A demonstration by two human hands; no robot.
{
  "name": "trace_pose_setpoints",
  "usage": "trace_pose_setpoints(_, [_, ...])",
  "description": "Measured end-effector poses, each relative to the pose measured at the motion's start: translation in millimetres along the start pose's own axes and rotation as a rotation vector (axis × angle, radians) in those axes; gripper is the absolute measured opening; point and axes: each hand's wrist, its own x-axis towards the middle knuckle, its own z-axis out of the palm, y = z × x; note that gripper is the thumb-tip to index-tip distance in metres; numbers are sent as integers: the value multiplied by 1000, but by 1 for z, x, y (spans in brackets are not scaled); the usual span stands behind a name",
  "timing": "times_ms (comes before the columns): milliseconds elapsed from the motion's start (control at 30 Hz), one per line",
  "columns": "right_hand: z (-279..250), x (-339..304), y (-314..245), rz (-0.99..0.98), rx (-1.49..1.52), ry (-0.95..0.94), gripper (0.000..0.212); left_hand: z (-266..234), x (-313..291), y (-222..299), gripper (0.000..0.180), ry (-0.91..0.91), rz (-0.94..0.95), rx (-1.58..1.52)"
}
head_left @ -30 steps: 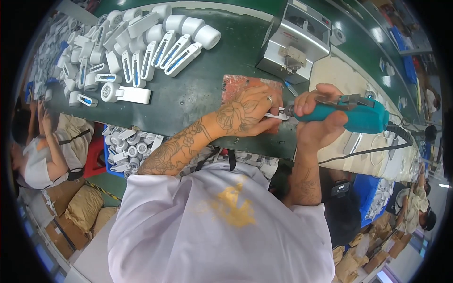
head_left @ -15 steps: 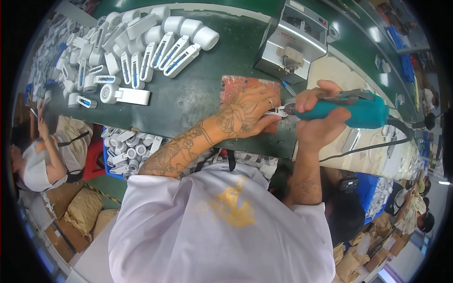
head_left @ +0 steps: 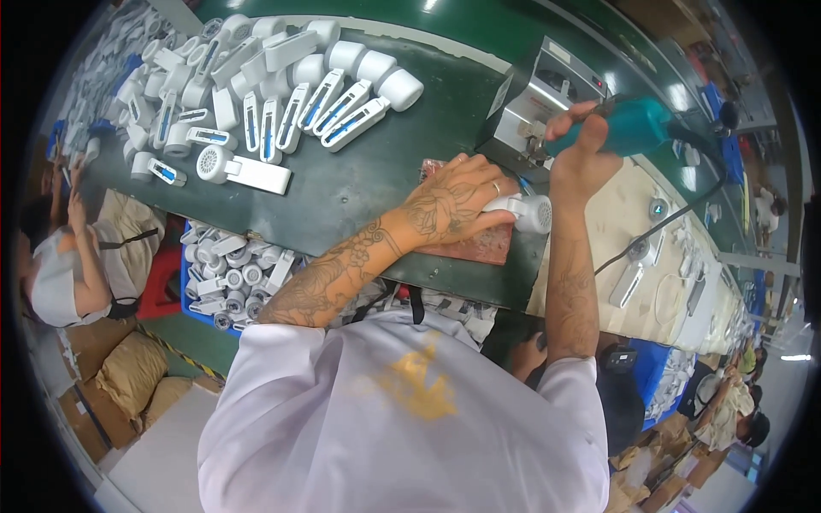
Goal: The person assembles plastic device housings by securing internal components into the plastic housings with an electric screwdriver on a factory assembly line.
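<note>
My left hand (head_left: 457, 198) lies over a red block (head_left: 479, 247) at the table edge, its fingers closed on a white handheld device with a round grilled head (head_left: 534, 214). Part of the device is hidden under the hand. Away to the upper right, my right hand (head_left: 586, 158) grips a teal electric screwdriver (head_left: 637, 126). Its tip end is at the front of a metal screw feeder (head_left: 530, 107); my fingers hide the exact contact.
Many similar white devices (head_left: 351, 124) crowd the green table at the left. One device (head_left: 248, 171) lies apart. A blue crate (head_left: 186, 282) of white parts stands below. The screwdriver's black cable (head_left: 654, 229) crosses the pale bench at right. Another person (head_left: 81, 265) sits at left.
My right hand has lifted the screwdriver from the device, up and away to the screw feeder. The device in my left hand now shows its round grilled head towards the right.
</note>
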Motion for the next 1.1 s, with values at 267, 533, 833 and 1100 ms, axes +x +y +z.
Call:
trace_pose_setpoints(267, [0, -5, -2, 72, 70, -9, 49, 2, 0, -4, 43, 44, -6, -6])
trace_pose_setpoints(533, [-16, -31, -28, 160, 111, -11, 52, 7, -1, -5, 42, 98, 18, 21])
trace_pose_setpoints(833, [-17, -41, -15, 213, 155, -13, 45, 7, -1, -6, 43, 42, -9, -10])
trace_pose_setpoints(1100, [-19, -43, -7, 222, 102, -27, 51, 2, 2, 0, 44, -17, -29, 100])
